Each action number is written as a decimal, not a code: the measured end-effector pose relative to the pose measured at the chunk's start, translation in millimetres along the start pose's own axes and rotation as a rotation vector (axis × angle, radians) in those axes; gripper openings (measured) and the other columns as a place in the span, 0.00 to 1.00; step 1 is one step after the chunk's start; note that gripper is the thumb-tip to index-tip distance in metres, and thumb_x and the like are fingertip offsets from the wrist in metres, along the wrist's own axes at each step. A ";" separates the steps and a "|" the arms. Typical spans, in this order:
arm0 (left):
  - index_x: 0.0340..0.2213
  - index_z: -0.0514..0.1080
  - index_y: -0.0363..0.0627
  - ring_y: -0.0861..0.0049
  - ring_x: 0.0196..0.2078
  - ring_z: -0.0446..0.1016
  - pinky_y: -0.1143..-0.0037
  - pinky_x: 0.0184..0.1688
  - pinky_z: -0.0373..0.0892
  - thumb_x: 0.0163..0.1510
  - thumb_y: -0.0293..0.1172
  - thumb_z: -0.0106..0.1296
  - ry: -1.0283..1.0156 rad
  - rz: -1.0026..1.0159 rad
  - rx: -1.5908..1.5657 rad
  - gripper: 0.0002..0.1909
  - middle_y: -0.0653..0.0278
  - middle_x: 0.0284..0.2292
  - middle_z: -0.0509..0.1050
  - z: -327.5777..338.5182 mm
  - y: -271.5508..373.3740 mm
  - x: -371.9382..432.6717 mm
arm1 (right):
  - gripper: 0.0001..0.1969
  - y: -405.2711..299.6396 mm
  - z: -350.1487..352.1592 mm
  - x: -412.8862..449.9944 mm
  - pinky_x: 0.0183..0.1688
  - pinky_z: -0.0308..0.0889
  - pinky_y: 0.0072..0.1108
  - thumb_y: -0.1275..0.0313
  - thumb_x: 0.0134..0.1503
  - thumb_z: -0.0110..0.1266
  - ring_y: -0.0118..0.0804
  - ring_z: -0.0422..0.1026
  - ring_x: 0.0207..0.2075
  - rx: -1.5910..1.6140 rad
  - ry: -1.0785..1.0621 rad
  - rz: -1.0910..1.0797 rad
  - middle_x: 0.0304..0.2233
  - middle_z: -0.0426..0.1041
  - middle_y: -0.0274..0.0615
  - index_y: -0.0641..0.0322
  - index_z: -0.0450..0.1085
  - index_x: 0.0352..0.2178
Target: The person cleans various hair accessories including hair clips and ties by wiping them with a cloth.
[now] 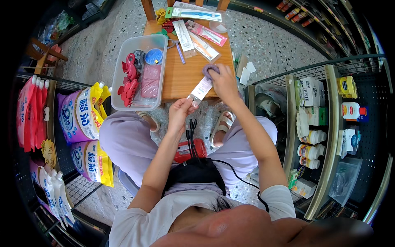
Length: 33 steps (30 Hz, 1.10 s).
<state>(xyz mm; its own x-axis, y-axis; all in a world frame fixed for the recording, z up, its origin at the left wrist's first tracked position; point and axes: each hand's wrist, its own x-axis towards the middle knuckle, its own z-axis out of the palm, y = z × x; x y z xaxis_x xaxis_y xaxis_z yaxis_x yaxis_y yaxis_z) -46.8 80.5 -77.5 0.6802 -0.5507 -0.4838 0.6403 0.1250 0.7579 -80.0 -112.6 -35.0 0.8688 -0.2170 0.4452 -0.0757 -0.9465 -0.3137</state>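
Note:
My left hand (pixel 179 115) pinches the lower end of a slim clear-and-white package (pixel 201 89) that bears writing. It slants up to the right above the front edge of a wooden chair seat (pixel 176 85). At its upper end, my right hand (pixel 224 85) grips a bunched purple-grey cloth (pixel 210 69); fingers hide part of it. Farther back on the seat lie several slim packets, among them a pink one (pixel 207 33), an orange-and-white one (pixel 205 48) and one with a blue tool (pixel 196 14). A thin purple stick-like item (pixel 180 53) lies beside them.
A translucent plastic bin (pixel 119 58) at the seat's left holds red claw clips (pixel 131 66), a blue round case (pixel 154 56) and a pink packet (pixel 150 80). Detergent bags (pixel 88 114) stand on the left shelf. White bottles (pixel 310 137) line the right shelf. Black cables (pixel 192 136) rise before my waist.

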 end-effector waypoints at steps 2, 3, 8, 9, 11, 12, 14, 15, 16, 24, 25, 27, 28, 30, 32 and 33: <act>0.34 0.70 0.37 0.81 0.29 0.74 0.83 0.34 0.68 0.54 0.32 0.49 0.007 -0.014 -0.003 0.10 0.62 0.28 0.75 1.7 -0.1 -0.9 | 0.11 7.3 0.6 1.7 0.40 0.63 0.30 0.78 0.44 0.50 0.45 0.65 0.38 -0.005 -0.003 0.019 0.35 0.67 0.42 0.61 0.71 0.33; 0.35 0.70 0.38 0.80 0.30 0.74 0.82 0.35 0.68 0.54 0.32 0.49 0.014 -0.021 -0.003 0.10 0.63 0.29 0.75 1.4 0.1 -1.4 | 0.12 6.9 1.7 2.8 0.41 0.63 0.30 0.79 0.43 0.52 0.45 0.65 0.38 -0.008 0.000 0.037 0.36 0.67 0.42 0.61 0.71 0.33; 0.34 0.70 0.36 0.80 0.30 0.74 0.82 0.35 0.68 0.55 0.32 0.48 0.022 -0.017 -0.024 0.10 0.61 0.29 0.75 6.6 2.1 -2.6 | 0.12 7.5 3.5 3.0 0.40 0.63 0.30 0.79 0.44 0.50 0.45 0.65 0.38 -0.031 0.042 0.044 0.35 0.67 0.43 0.60 0.71 0.33; 0.34 0.69 0.34 0.80 0.29 0.74 0.83 0.34 0.68 0.55 0.31 0.48 0.024 -0.010 -0.036 0.10 0.60 0.29 0.75 7.7 2.7 -3.1 | 0.11 9.3 4.7 3.6 0.39 0.63 0.29 0.77 0.46 0.48 0.45 0.65 0.37 -0.036 0.085 0.031 0.34 0.67 0.43 0.59 0.72 0.33; 0.34 0.69 0.34 0.80 0.29 0.74 0.83 0.35 0.69 0.55 0.31 0.48 0.023 -0.001 -0.019 0.11 0.60 0.29 0.75 8.4 3.9 -3.6 | 0.12 12.2 5.4 4.6 0.39 0.63 0.29 0.78 0.46 0.48 0.45 0.65 0.37 -0.017 0.091 0.048 0.34 0.67 0.43 0.60 0.72 0.33; 0.35 0.69 0.34 0.79 0.30 0.74 0.82 0.35 0.69 0.55 0.31 0.48 0.026 0.007 -0.003 0.11 0.60 0.29 0.75 7.1 4.9 -3.9 | 0.12 12.5 6.9 5.0 0.40 0.63 0.29 0.78 0.46 0.48 0.45 0.65 0.38 0.004 0.093 0.062 0.35 0.67 0.43 0.60 0.72 0.34; 0.35 0.70 0.34 0.79 0.30 0.75 0.82 0.35 0.69 0.55 0.31 0.48 0.031 0.015 -0.052 0.11 0.60 0.30 0.75 9.8 2.6 -4.3 | 0.13 13.2 6.9 2.5 0.42 0.63 0.30 0.79 0.44 0.49 0.47 0.65 0.40 0.015 0.079 0.053 0.37 0.67 0.44 0.61 0.71 0.35; 0.35 0.70 0.34 0.79 0.30 0.75 0.82 0.35 0.69 0.55 0.32 0.48 0.034 0.017 -0.103 0.12 0.60 0.30 0.75 10.6 0.5 -3.8 | 0.15 12.4 6.0 2.9 0.44 0.62 0.30 0.81 0.43 0.50 0.48 0.65 0.41 0.023 0.058 0.047 0.39 0.66 0.45 0.62 0.70 0.36; 0.34 0.71 0.34 0.78 0.31 0.75 0.82 0.35 0.70 0.54 0.33 0.50 0.033 0.019 -0.113 0.12 0.61 0.30 0.75 10.7 -1.0 -2.8 | 0.16 11.3 4.4 2.4 0.45 0.62 0.30 0.81 0.42 0.50 0.48 0.64 0.42 0.044 0.041 0.054 0.40 0.66 0.46 0.62 0.70 0.36; 0.28 0.72 0.41 0.82 0.27 0.75 0.85 0.29 0.69 0.52 0.34 0.53 0.031 -0.017 0.012 0.09 0.67 0.25 0.74 27.3 0.3 -8.9 | 0.14 1.8 -2.2 -4.9 0.42 0.62 0.31 0.80 0.44 0.49 0.48 0.64 0.39 0.032 0.023 -0.015 0.37 0.66 0.46 0.63 0.71 0.35; 0.28 0.72 0.41 0.82 0.27 0.75 0.85 0.29 0.69 0.52 0.34 0.53 0.038 -0.007 0.012 0.09 0.67 0.25 0.74 27.0 -1.5 -8.0 | 0.14 -2.3 -2.5 -7.4 0.42 0.62 0.31 0.80 0.44 0.49 0.48 0.64 0.39 0.040 0.026 -0.024 0.37 0.66 0.46 0.63 0.71 0.35; 0.26 0.72 0.39 0.83 0.25 0.74 0.86 0.26 0.68 0.52 0.32 0.52 0.021 0.030 0.000 0.08 0.67 0.23 0.73 27.3 -3.7 -6.8 | 0.14 -10.9 -3.0 -13.7 0.42 0.63 0.32 0.80 0.43 0.49 0.49 0.64 0.40 0.073 -0.016 -0.050 0.38 0.65 0.48 0.63 0.70 0.35; 0.25 0.71 0.39 0.83 0.25 0.74 0.86 0.26 0.67 0.52 0.31 0.52 0.039 0.029 0.009 0.08 0.67 0.23 0.73 27.7 -3.0 -7.3 | 0.14 -15.5 -4.0 -17.6 0.42 0.62 0.32 0.80 0.43 0.49 0.50 0.64 0.40 0.103 -0.035 -0.087 0.38 0.65 0.50 0.64 0.70 0.35; 0.24 0.71 0.41 0.83 0.25 0.74 0.86 0.27 0.68 0.52 0.32 0.52 0.038 0.036 0.021 0.08 0.68 0.23 0.73 27.0 -1.7 -6.6 | 0.14 -27.0 -4.4 -25.5 0.42 0.62 0.32 0.81 0.42 0.50 0.50 0.64 0.40 0.153 -0.063 -0.099 0.37 0.65 0.49 0.64 0.70 0.34; 0.24 0.70 0.42 0.83 0.26 0.75 0.85 0.27 0.68 0.52 0.32 0.52 0.032 0.041 0.033 0.08 0.68 0.23 0.73 26.9 -2.3 -6.8 | 0.14 -32.9 -7.7 -32.5 0.41 0.62 0.32 0.81 0.41 0.50 0.50 0.64 0.40 0.200 -0.091 -0.109 0.36 0.65 0.48 0.64 0.70 0.34; 0.23 0.70 0.42 0.83 0.26 0.74 0.85 0.27 0.68 0.52 0.31 0.51 0.031 0.060 0.052 0.08 0.68 0.23 0.73 26.7 -2.1 -7.3 | 0.14 -34.5 -9.4 -34.7 0.41 0.63 0.32 0.82 0.41 0.50 0.51 0.65 0.40 0.279 -0.104 -0.121 0.36 0.66 0.49 0.65 0.70 0.34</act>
<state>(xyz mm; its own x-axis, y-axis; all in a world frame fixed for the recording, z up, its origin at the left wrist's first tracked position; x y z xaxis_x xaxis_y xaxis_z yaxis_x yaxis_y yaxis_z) -62.6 62.3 -63.9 0.7283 -0.5172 -0.4496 0.5789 0.1133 0.8075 -112.1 -74.7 -31.8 0.9096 -0.0673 0.4100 0.1564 -0.8588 -0.4879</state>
